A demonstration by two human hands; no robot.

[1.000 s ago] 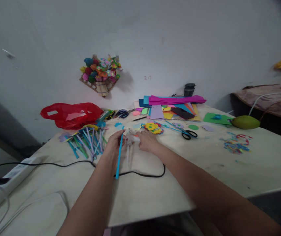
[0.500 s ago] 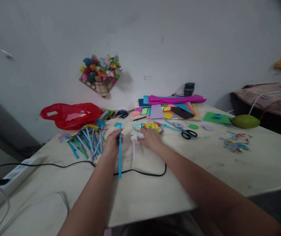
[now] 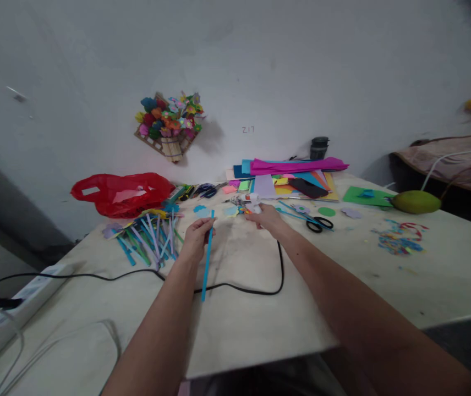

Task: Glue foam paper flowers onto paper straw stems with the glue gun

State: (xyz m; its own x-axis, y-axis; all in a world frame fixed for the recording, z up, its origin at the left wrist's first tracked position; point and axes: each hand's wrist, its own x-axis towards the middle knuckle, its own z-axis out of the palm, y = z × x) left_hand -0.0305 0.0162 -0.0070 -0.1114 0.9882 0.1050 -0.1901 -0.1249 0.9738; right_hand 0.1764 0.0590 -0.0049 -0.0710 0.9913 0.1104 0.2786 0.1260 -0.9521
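Note:
My left hand point(image 3: 199, 235) pinches a thin blue paper stick point(image 3: 208, 264) near its top end; the stick tilts down toward the table's front. On the far side of the table, my right hand point(image 3: 263, 215) is closed around a white glue gun point(image 3: 254, 205), partly hidden by the fingers. Its black cord point(image 3: 281, 264) loops back across the table. Colourful paper flower pieces point(image 3: 231, 211) lie between the hands, just beyond them. To the left of my left hand is a pile of blue, green and purple paper sticks point(image 3: 148, 239).
Black-handled scissors point(image 3: 320, 223) lie right of my right hand. Coloured sheets point(image 3: 297, 166) stack at the wall. A red plastic bag point(image 3: 124, 193), a power strip point(image 3: 39, 291), a green fruit point(image 3: 416, 202) and paper scraps point(image 3: 400, 239) are around the table.
My right hand has moved the glue gun away to the right, off the side of the stick. The blue stick has tilted, its top leaning right.

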